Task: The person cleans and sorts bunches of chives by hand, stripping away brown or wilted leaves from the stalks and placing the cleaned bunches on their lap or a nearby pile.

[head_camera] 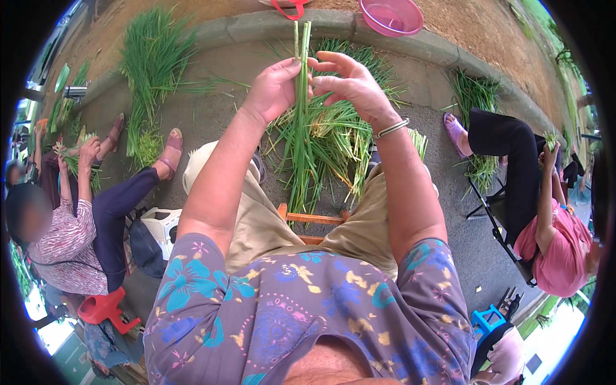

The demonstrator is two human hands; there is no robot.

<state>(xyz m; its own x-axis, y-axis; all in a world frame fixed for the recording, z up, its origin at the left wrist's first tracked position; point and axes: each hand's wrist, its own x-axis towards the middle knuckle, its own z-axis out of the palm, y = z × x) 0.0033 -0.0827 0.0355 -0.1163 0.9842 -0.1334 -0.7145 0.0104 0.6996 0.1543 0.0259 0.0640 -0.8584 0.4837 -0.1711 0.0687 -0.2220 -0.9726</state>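
A few long, pale-green stalks with trailing leaves (302, 86) stand upright before me, their cut ends up. My left hand (279, 84) grips them between thumb and fingers. On their other side my right hand (353, 86) has its fingers spread, with the fingertips close to the stalks; whether they touch cannot be made out. A pale band circles that wrist. Beneath both hands, a loose heap of green stalks and leaves (332, 139) lies on the pavement between my feet, some of it yellowed.
Behind the heap runs a stone kerb (288, 26), with a pink plastic basin (392, 17) at it. Another green pile (154, 62) lies at the left, a smaller one (476, 96) at the right. Seated people flank me, one in a patterned top (72, 245), one in pink (553, 255).
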